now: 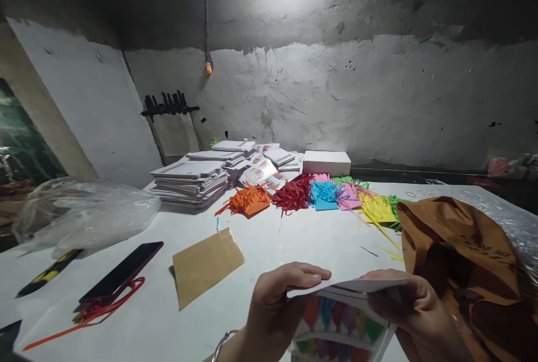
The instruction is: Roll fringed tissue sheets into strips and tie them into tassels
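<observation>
Close to me, over the table's front, my left hand point(286, 295) and my right hand point(416, 306) grip a printed card point(340, 323) from both sides. Its face shows rows of colourful bunting-like tassels, and a white flap is bent along its top edge. My left thumb and fingers pinch the left end of the flap; my right fingers wrap around the right end. The card's lower part runs out of view. A brown paper envelope point(208, 267) lies flat to the left of my left hand. A bracelet circles my left wrist.
Stacks of white cards point(189, 182) and a white box point(327, 163) stand at the back. Before them lie orange point(247, 200), red, blue, pink and yellow tassel bundles. A phone point(121, 272), a knife point(49, 273) and a plastic bag point(88, 210) sit left; a brown bag point(458, 238) right.
</observation>
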### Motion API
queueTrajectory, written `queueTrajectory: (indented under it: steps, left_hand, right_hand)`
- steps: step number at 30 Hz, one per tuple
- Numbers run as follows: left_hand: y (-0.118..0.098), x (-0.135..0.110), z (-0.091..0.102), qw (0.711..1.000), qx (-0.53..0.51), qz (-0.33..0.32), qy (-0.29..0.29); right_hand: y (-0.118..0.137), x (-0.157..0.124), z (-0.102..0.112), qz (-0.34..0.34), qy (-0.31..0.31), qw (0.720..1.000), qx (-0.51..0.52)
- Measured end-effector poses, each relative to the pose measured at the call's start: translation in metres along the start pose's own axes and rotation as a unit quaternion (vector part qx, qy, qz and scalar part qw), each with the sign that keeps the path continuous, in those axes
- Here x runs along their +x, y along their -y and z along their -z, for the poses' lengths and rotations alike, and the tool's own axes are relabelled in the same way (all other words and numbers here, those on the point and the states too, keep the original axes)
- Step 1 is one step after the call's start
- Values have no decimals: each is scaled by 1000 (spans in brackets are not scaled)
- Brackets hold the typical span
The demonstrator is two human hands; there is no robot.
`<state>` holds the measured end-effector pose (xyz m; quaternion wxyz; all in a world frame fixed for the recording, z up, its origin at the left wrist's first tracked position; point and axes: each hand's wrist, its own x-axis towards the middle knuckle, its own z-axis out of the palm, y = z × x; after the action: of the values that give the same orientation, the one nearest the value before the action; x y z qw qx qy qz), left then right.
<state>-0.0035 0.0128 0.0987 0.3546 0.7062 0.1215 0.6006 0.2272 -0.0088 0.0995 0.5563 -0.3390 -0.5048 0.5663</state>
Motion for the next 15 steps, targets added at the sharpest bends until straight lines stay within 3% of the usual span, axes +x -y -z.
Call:
queueTrajectory:
  steps: [3, 8, 11, 15]
  left_hand:
    - [-3, 4, -1, 999, 0, 27, -25]
    - [-8, 12, -2, 989, 10, 139, -43]
    - [-6, 11, -6, 993, 10, 98, -65]
    - [-4, 10, -8, 997, -1, 58, -41]
  right_hand:
    - [-4, 1, 0, 13, -15, 1000, 12]
    - [-3, 2, -1, -22, -1, 1000, -2]
    - [-4, 4, -3, 7, 7, 1000, -25]
    - [-7, 7, -1, 135, -21, 990, -42]
